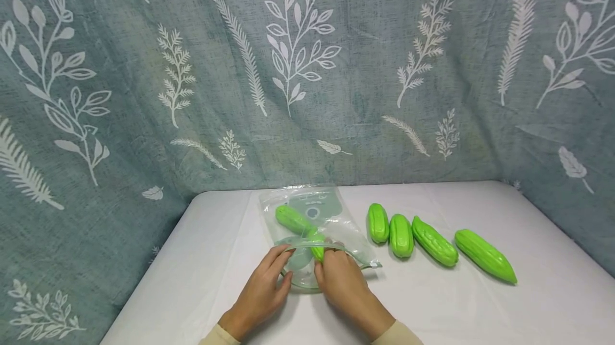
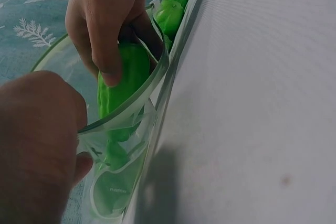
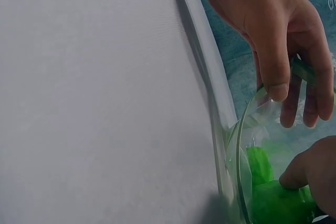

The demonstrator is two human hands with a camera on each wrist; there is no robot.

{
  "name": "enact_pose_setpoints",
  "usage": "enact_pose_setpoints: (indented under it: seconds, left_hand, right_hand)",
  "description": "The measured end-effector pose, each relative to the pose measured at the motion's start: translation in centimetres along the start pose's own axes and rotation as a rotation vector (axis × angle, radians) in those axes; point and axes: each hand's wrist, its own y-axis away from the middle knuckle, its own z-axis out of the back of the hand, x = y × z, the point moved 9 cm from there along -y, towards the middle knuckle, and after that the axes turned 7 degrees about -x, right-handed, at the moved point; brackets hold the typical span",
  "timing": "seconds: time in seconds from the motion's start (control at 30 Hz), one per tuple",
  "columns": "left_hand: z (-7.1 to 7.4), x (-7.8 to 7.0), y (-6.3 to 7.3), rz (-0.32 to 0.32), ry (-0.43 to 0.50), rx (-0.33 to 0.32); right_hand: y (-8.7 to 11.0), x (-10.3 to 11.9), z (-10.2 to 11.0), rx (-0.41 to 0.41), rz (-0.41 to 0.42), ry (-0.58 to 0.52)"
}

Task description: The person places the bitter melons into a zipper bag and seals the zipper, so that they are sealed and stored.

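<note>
A clear zip bag (image 1: 348,233) with a pale green printed panel lies on the table, its mouth spread wide toward me. My left hand (image 1: 261,286) holds the left side of the rim, thumb and fingers on either side of it in the right wrist view. Inside the mouth, my right hand (image 1: 343,281) grips a bright green ridged gourd (image 2: 126,74), thumb on its near side. Another green gourd (image 1: 292,219) lies deeper in the bag, its lower end close to the held one. The right fingertips are partly hidden behind the gourd and rim.
Several loose green gourds stand in a row right of the bag, from a short one (image 1: 378,223) to a long pointed one (image 1: 485,256). They lie on a white-covered table (image 1: 192,281). A teal leaf-patterned curtain (image 1: 355,67) hangs behind and along both sides.
</note>
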Motion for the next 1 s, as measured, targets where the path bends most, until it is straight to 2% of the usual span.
enact_pose_setpoints:
  seconds: [0.23, 0.4, 0.73, 0.93, 1.0]
  left_hand:
    - [0.1, -0.1, -0.1, -0.006, -0.006, -0.001]
    - [0.0, 0.0, -0.1, 0.016, -0.001, 0.017]
    - [0.0, 0.0, -0.1, 0.013, 0.003, 0.025]
    - [0.0, -0.2, 0.0, -0.019, 0.0, -0.002]
    - [0.0, -0.2, 0.0, -0.013, 0.003, 0.003]
  right_hand:
    - [-0.6, -0.4, -0.4, -0.015, -0.022, 0.007]
    - [-0.8, -0.6, -0.7, -0.019, -0.04, 0.003]
    - [-0.9, -1.7, -0.9, -0.08, -0.094, -0.008]
    - [-1.1, -1.8, -1.1, -0.062, -0.114, 0.029]
    - [-1.2, -1.8, -1.1, -0.05, -0.124, 0.041]
